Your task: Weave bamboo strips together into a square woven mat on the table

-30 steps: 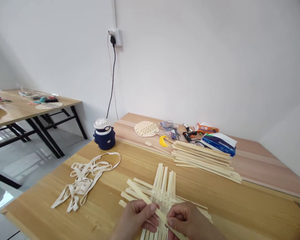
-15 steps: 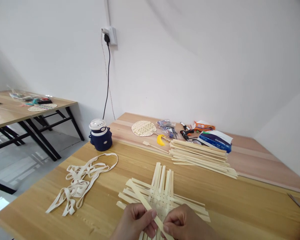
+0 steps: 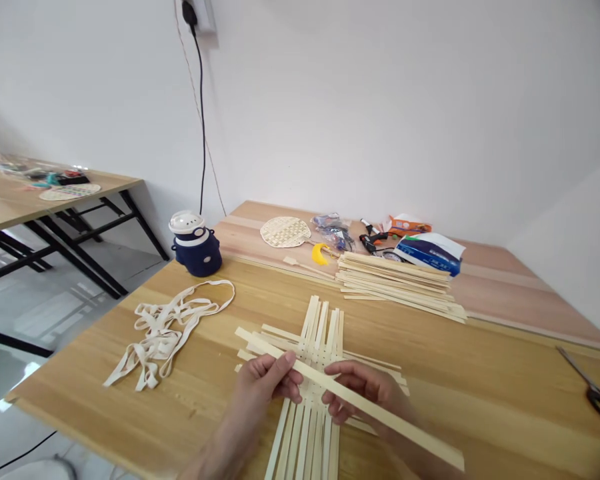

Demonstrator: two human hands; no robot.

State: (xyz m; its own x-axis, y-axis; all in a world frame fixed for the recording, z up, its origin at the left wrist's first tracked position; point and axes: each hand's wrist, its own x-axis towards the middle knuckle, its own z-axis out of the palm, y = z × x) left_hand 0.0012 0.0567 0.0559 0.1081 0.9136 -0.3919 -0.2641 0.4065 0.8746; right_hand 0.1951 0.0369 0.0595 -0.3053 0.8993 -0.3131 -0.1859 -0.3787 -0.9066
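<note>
Head: left hand (image 3: 267, 380), right hand (image 3: 360, 393) now lift bamboo strip (image 3: 380, 417) above weave (image 3: 320, 320).

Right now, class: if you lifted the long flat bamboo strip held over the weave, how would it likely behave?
The flat bamboo strip seems fairly stiff, staying straight beyond the right hand. Being thin, it is probably light for its length. Its flat shape suggests it would slide rather than roll.

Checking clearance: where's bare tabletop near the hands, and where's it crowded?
Bare wood lies between the bamboo weave and the scissors, and between the weave and the fabric tape. Crowded: around the left hand and right hand holding a long strip over the weave.
</note>
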